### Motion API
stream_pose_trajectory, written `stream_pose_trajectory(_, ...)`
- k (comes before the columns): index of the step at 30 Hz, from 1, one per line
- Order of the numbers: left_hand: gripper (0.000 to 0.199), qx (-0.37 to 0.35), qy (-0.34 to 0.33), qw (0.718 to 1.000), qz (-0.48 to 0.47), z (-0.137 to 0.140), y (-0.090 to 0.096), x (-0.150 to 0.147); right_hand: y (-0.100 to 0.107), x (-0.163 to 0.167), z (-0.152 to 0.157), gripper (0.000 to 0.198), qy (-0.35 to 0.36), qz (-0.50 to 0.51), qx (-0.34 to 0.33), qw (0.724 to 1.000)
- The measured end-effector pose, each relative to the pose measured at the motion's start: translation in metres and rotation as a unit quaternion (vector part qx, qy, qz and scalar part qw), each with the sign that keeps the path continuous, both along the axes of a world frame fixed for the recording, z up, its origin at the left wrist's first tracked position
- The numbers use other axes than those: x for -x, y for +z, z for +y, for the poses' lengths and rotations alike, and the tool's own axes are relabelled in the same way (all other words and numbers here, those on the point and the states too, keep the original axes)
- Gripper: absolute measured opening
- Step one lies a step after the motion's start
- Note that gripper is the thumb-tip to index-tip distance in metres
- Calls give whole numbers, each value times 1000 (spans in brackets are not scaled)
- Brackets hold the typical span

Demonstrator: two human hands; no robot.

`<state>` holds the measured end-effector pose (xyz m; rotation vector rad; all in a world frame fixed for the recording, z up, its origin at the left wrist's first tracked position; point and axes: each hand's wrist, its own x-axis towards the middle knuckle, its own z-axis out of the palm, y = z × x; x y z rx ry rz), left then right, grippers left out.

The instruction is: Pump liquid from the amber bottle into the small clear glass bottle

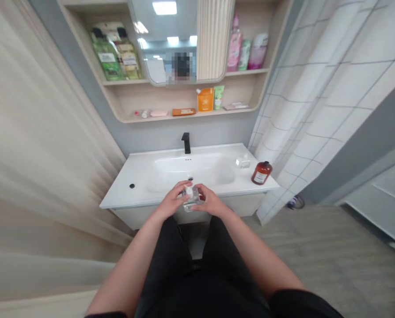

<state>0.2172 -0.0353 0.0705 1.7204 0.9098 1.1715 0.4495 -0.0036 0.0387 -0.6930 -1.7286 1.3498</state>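
Between my two hands, at the front edge of the white washbasin (144, 176), is a small clear bottle (191, 204) with a white top. My left hand (175, 199) has its fingers closed on the bottle's left side and near its top. From the right, my right hand (210, 202) grips the same bottle with thumb and fingers. What liquid it holds, if any, I cannot make out. On the basin's right end stand a brown bottle (261, 173) with a white label and a black cap, and another clear container (243, 161).
A black faucet (186, 143) rises behind the basin. Above it hangs a mirror cabinet (124, 115) with bottles, an orange pouch (205, 100) and small packs on its shelves. A pale curtain (51, 132) hangs at left; a white checked curtain (290, 115) hangs at right.
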Motion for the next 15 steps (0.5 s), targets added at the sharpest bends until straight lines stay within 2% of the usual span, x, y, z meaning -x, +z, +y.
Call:
stream_pose_trajectory(4, 42, 22, -19, 1000, -5, -1, 7, -10, -2, 3, -2, 84, 6, 14, 6, 1000)
stream_pose_trajectory(7, 36, 38, 19, 999, -32, -4, -1, -18, -7, 4, -2, 84, -14, 5, 0, 1000)
stream_pose_trajectory(10, 31, 73, 90, 990, -75, -5, -11, -28, -13, 6, -5, 82, -36, -2, 4, 999)
stream_pose_trajectory(13, 43, 102, 159, 973, -135, -6, -15, -39, -16, 10, -8, 82, -46, 1, 17, 999)
stream_pose_trajectory(15, 59, 98, 146, 972, -159, -6, -15, -41, -16, 11, -9, 83, -44, 9, 21, 999)
